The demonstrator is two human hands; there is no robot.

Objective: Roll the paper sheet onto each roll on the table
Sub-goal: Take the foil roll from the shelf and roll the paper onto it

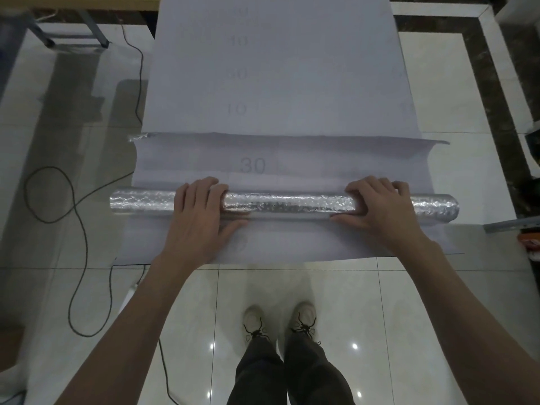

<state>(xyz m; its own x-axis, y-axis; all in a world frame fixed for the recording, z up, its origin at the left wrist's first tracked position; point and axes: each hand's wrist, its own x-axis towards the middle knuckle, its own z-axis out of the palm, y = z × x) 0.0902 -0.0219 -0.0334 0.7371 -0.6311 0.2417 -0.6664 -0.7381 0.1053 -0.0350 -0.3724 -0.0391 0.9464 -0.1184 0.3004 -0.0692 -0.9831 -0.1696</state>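
Observation:
A long silver embossed roll (286, 203) lies crosswise on a pale paper sheet (280, 83) printed with faint numbers. The sheet runs away from me over the table, with a loose near edge folded toward me. My left hand (201, 211) rests over the roll's left part, fingers curled on top. My right hand (380, 206) grips the roll's right part, thumb along its near side. Both roll ends stick out past my hands.
A black cable (73, 217) loops over the glossy tiled floor at the left. Table legs (87, 27) stand at the far left. A metal bar and an orange object (526, 238) sit at the right edge. My shoes (280, 320) show below.

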